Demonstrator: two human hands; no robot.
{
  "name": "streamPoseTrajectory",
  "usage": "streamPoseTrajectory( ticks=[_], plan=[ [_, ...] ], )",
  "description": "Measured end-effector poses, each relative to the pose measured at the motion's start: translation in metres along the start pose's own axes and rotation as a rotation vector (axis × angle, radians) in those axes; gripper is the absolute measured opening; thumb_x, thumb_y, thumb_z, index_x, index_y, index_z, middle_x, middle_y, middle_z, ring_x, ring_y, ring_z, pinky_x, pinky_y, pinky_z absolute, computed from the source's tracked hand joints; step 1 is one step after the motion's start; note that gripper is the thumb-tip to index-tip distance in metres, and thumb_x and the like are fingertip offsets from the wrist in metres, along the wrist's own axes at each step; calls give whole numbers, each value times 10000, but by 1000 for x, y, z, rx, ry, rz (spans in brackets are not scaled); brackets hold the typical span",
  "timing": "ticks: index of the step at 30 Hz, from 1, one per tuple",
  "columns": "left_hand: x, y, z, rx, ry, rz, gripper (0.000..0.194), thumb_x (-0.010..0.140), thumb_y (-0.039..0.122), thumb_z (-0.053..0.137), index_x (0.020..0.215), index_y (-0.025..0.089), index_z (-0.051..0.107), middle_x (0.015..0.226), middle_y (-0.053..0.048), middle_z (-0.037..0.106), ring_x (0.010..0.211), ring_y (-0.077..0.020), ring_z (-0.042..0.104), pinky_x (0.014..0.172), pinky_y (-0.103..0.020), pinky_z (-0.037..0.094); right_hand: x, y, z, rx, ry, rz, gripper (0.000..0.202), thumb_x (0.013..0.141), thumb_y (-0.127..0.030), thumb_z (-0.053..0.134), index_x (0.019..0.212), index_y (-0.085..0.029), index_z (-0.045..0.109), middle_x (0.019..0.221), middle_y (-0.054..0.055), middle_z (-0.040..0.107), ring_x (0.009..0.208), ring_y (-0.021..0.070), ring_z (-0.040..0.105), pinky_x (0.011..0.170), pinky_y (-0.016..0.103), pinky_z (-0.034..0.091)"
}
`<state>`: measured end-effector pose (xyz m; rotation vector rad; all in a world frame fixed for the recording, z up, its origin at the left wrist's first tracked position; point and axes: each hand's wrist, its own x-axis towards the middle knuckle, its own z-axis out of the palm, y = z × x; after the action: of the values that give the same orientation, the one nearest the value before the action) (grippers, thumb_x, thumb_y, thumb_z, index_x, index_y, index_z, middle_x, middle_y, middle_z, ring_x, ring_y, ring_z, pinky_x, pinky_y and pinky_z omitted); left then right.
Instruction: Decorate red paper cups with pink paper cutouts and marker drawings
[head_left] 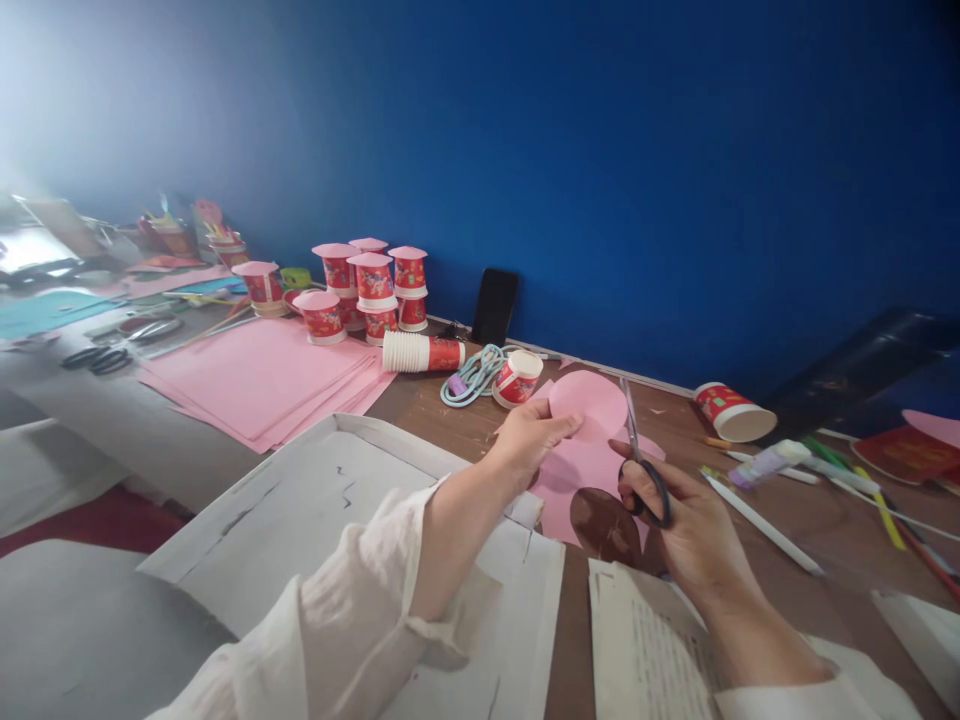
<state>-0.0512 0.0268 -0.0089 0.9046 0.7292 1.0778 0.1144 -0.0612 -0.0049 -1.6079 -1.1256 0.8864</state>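
My left hand pinches a round pink paper disc between thumb and fingers, above the table. Fingers of my right hand are through the handles of black-handled scissors, whose blades point up beside the disc's right edge. Beneath both hands lies a pink sheet with a round hole cut in it, and brown table shows through the hole. Whether the blades touch the disc is too small to tell.
Red cups with pink discs stand stacked by the blue wall. Pink sheets, a white tray, a cup stack, a cable and a phone lie left. Pens, a glue stick and a tipped cup are right.
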Motion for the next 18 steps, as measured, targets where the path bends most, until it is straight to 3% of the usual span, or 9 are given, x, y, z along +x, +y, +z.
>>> streamPoseTrajectory(
  ticks=[5,18],
  plan=[
    [1,0,0,16,14,7,315,622,377,795,801,146,678,649,5,577,562,-86,480,598,-241,392,-1,-3,1,-24,-1,-18,424,745,-587,718,889,-189,740,685,8,585,659,139,514,569,254,429],
    [0,1,0,22,21,8,323,623,377,789,810,138,681,646,2,571,555,-80,463,590,-236,379,0,1,0,24,-3,-25,382,751,-558,728,816,-182,733,687,12,588,652,132,520,551,237,434]
  ],
)
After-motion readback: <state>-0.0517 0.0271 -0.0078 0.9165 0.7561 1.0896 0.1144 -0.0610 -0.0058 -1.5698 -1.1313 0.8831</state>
